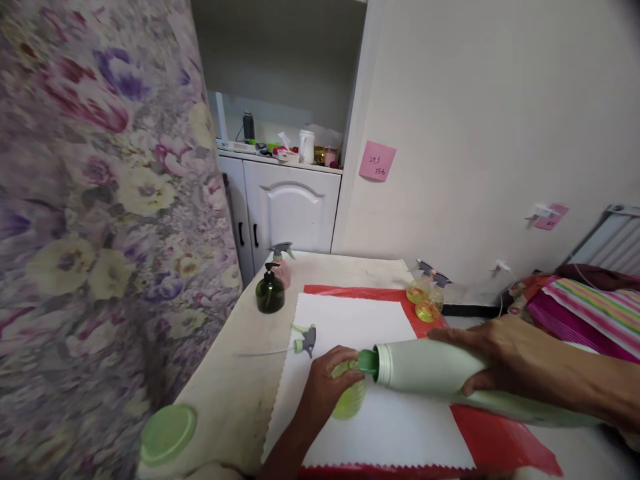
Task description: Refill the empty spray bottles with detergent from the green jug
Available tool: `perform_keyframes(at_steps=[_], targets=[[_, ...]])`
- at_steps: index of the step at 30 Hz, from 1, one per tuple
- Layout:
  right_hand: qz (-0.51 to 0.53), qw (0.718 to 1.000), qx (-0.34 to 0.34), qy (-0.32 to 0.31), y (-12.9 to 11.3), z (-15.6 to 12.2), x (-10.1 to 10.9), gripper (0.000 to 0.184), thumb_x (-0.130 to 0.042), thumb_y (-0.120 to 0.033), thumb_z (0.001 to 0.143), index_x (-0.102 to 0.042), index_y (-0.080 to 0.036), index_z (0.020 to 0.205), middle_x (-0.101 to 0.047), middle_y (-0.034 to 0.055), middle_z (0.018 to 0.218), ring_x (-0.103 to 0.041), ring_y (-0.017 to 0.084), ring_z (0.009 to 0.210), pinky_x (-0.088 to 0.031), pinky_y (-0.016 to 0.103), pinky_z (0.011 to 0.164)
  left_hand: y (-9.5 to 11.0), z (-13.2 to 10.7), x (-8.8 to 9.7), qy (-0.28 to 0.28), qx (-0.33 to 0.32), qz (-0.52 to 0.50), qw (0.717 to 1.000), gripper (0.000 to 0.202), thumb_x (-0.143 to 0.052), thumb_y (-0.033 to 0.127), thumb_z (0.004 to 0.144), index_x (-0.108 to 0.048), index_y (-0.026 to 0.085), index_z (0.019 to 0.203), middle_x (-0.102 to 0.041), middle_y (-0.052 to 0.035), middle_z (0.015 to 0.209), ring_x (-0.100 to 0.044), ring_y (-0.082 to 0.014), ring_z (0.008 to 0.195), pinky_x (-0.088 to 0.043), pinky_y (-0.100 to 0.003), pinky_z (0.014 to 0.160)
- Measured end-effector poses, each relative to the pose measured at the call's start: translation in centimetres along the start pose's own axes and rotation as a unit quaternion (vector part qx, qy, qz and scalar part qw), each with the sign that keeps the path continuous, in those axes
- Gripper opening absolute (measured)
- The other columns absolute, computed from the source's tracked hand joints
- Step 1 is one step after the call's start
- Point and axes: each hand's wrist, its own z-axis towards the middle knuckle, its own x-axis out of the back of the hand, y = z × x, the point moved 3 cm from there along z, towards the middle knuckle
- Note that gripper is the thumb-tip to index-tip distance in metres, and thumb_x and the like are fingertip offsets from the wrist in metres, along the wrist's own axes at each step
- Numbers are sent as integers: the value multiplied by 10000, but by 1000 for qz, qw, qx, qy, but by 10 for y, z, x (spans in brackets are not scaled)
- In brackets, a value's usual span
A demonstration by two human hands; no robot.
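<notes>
My right hand [493,357] grips a large pale green bottle [435,377] tipped on its side, its green neck [369,362] pointing left. My left hand [327,383] is wrapped round a small yellow-green spray bottle [350,399] with no top, held right at the big bottle's neck. Both are above a white cloth [350,320] that lies on a red sheet [500,443]. A detached spray head with its tube [305,340] lies at the cloth's left edge.
A dark green pump bottle [270,292] and a pink spray bottle [284,263] stand at the table's far left. Two yellow spray bottles [426,297] stand at the back. A green lid [167,433] sits near left. A floral curtain [100,200] hangs left; striped fabric [590,307] lies right.
</notes>
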Motion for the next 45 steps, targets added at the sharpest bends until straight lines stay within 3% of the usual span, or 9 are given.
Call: perform_keyframes(at_steps=[8,14,25,37,45], targets=[[5,1000,-5,4,1,0,-1,631,-521,-685,807,-523,-304,1309,-730,46,753,-699,252,664,-411,280,541,-1,0,0,-1,0,-2,1000,164,-736,191,687,-743,212,849,-708,-25,885,-645,-204,887,-463,-293,833],[4,1000,1,0,1,-2,1,632,-515,-675,819,-518,-284,1315,-737,59,810,-704,256,715,-415,276,560,0,0,-1,3,1,3,1000,168,-740,194,680,-739,218,847,-707,-25,890,-642,-201,892,-463,-296,839],[3,1000,13,22,0,0,2,597,-542,-647,822,-559,-263,1278,-731,62,738,-701,254,645,-385,282,523,4,0,-1,6,10,4,1000,165,-734,224,679,-736,208,843,-706,-37,891,-638,-217,892,-472,-320,848],[0,1000,8,-7,-1,-1,5,636,-509,-648,841,-517,-245,1333,-728,76,777,-693,245,672,-416,277,550,4,1,-1,3,0,10,1000,166,-736,222,690,-735,200,854,-706,-38,898,-645,-214,902,-474,-315,842],[-8,1000,23,12,4,-3,0,629,-536,-624,842,-489,-260,1353,-728,64,768,-694,238,647,-384,277,537,7,1,-1,-3,1,19,1000,165,-728,232,692,-733,201,854,-711,-45,897,-647,-222,898,-486,-338,851]])
